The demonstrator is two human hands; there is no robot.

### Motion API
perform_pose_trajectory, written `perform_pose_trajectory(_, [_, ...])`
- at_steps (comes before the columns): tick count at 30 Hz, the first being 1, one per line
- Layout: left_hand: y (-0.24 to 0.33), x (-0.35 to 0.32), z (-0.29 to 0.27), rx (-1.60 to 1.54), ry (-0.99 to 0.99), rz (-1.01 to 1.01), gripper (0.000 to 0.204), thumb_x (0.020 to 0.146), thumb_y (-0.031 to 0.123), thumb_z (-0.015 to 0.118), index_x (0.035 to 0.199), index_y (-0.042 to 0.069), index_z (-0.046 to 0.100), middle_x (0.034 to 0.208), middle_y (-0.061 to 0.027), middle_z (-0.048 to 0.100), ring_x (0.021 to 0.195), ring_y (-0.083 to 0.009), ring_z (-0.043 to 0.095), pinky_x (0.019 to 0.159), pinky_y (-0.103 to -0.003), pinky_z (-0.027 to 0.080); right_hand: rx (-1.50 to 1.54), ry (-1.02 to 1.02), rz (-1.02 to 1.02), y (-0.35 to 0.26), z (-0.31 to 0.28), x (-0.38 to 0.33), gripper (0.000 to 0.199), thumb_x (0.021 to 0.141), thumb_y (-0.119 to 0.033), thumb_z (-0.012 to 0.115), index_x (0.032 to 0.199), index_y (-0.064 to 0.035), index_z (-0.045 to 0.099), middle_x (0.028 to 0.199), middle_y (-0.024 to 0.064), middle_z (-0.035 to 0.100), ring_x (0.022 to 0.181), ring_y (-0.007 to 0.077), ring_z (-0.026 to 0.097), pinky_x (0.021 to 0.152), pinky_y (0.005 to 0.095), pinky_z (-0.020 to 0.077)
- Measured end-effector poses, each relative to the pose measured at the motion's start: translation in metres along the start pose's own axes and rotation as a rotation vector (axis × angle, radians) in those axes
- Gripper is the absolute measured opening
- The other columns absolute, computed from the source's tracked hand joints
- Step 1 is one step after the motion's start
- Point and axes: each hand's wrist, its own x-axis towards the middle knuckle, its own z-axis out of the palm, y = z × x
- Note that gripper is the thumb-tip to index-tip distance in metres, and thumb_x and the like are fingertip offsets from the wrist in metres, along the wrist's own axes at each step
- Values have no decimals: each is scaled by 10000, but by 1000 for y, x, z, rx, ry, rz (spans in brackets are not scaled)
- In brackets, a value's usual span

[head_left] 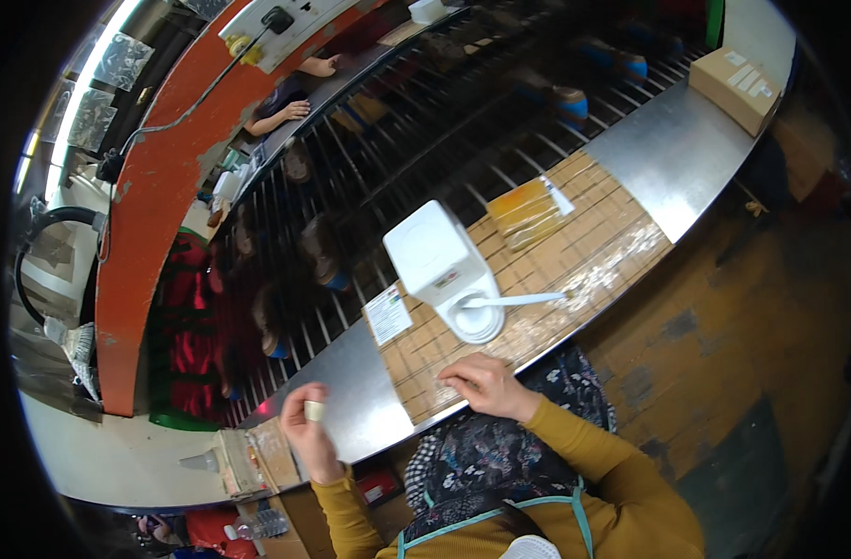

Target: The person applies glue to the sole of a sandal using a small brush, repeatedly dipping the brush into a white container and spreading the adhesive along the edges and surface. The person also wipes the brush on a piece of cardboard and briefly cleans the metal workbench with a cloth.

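My left hand [308, 430] is raised over the metal strip at the left, fingers curled around a small cream-coloured piece [315, 410] whose kind is unclear. Above the near edge of the cardboard, my right hand [489, 386] is closed with its fingers bent together; whatever may be between them is hidden. Beyond it stands a white plastic container [430, 247] with a round cup at its near end. Across that cup lies a white stick-like handle [523, 300], its other end pointing right; neither hand touches it.
The work ledge has taped cardboard [621, 210], a printed paper [388, 314] and a yellow plastic-wrapped packet [523, 214]. Behind runs a dark roller conveyor [402, 172] carrying shoe-like pieces with blue ends [572, 104]. A carton [738, 88] sits far right. Another person's hands [295, 110] are across the conveyor.
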Motion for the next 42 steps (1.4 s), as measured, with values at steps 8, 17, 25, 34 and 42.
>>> perform_pose_trajectory(8, [140, -51, 184, -1102, -1213, 19, 385, 958, 326, 587, 895, -37, 701, 827, -122, 675, 753, -290, 646, 686, -388, 437, 146, -201, 28, 2, 0, -1, 140, 932, -175, 510, 931, -42, 555, 793, 120, 613, 779, 329, 586, 760, 430, 451])
perform_pose_trajectory(17, [146, -51, 236, -1283, -1731, 259, 285, 930, 299, 620, 1092, 65, 608, 1055, -149, 634, 987, -315, 591, 958, -465, 366, 105, -132, -128, 17, 9, -5, 118, 882, -108, 536, 791, -35, 521, 619, 125, 516, 607, 326, 510, 637, 402, 411])
perform_pose_trajectory(25, [200, -97, 229, -1263, -1071, 135, 162, 955, 140, 589, 846, 33, 642, 786, -63, 633, 810, -275, 643, 952, -381, 249, 105, -155, -125, 10, 4, 3, 66, 788, -81, 642, 788, -45, 585, 566, 111, 556, 523, 302, 550, 584, 380, 425])
perform_pose_trajectory(34, [192, -76, 222, -1276, -1264, 250, 156, 958, 186, 600, 915, 37, 612, 891, -62, 621, 883, -217, 624, 840, -356, 357, 76, -181, -190, 3, 2, 5, 80, 771, -68, 665, 839, -27, 664, 681, 121, 639, 614, 287, 613, 630, 386, 468])
perform_pose_trajectory(42, [72, -7, 121, -1039, -838, 21, 243, 906, 278, 658, 835, 49, 618, 886, -165, 661, 791, -276, 642, 881, -455, 406, 624, -509, -72, -57, -210, 36, 103, 909, -22, 591, 936, 15, 683, 723, 121, 678, 735, 277, 674, 797, 430, 499])
